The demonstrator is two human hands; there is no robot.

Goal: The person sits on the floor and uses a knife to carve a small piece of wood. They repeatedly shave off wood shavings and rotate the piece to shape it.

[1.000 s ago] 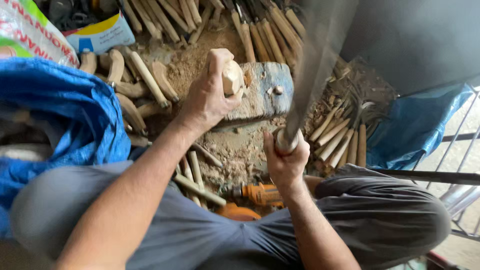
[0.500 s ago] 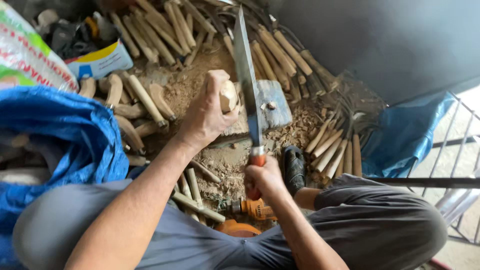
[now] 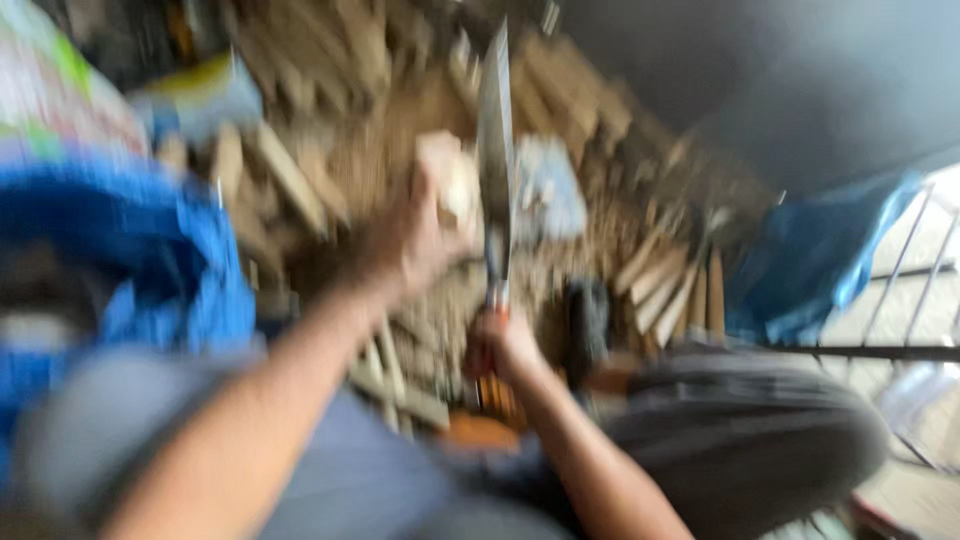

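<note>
The right hand is clenched on the handle of a long blade, which is held nearly upright and edge-on to the camera. The left hand is closed round a pale block of wood, held just left of the blade, close to or touching it; the blur prevents a firm reading. Compared with half a second ago, the blade is seen further forward and more upright beside the block, and the whole view has smeared, which points to a fast swing or head movement; a chopping stroke is judged to be in progress. Outward, a grey slab lies beyond the block, sticks to the right, blue sheeting to the left.
</note>
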